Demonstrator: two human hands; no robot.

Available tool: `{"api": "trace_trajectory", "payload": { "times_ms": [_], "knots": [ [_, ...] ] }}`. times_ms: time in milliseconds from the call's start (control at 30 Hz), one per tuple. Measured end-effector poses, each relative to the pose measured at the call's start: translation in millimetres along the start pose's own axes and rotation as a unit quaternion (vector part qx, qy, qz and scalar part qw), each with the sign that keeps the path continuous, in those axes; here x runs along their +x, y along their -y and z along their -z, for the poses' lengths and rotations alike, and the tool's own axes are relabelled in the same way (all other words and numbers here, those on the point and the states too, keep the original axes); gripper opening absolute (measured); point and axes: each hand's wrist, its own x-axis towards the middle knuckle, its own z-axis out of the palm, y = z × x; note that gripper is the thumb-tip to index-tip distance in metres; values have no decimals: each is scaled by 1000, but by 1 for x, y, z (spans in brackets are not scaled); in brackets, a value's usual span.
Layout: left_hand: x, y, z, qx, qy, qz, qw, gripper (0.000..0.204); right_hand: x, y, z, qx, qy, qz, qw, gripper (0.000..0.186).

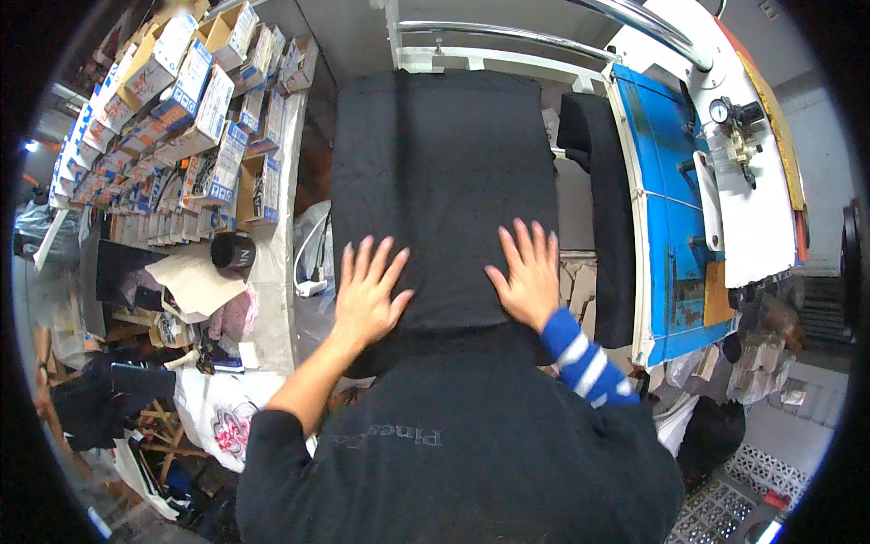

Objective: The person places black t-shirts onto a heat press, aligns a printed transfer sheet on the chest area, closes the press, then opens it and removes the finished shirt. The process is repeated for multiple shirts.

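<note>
A large piece of black cloth [462, 172] lies spread flat over a raised surface in front of me. My left hand [367, 295] rests palm down on its left edge, fingers stretched out and apart. On the right edge of the same cloth, my right hand [528, 276] lies flat too, fingers spread, with a blue and white striped sleeve [584, 358] on that forearm. Neither hand grips anything. The cloth's near edge sits close to my body, and what supports it underneath is hidden.
Cardboard boxes [195, 100] are stacked at the left, with a dark cup-like object [233, 254] below them. A blue panel [671, 208] and a pressure gauge [720, 111] stand at the right. Another black cloth strip [613, 227] hangs beside them. Metal bars [507, 36] cross the far side.
</note>
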Motion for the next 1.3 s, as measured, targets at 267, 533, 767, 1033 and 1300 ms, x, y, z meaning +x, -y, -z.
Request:
{"api": "trace_trajectory", "payload": {
  "times_ms": [267, 533, 767, 1033, 1300],
  "knots": [
    [-110, 53, -67, -497, -161, 350, 777, 59, -118, -58, -68, 505, -142, -323, 788, 61],
    [-117, 112, -36, -699, 29, 404, 590, 14, -114, -110, -35, 681, 49, -402, 609, 37],
    [-138, 109, -43, -742, -33, 371, 558, 11, -142, -120, -40, 745, -65, -367, 554, 18],
    [-144, 106, -55, -753, -52, 396, 523, 18, -150, -124, -49, 664, -44, -409, 624, 11],
    [-145, 112, -49, -767, -52, 396, 502, 28, -140, -100, -26, 356, -44, -371, 856, 21]
  ]
}}
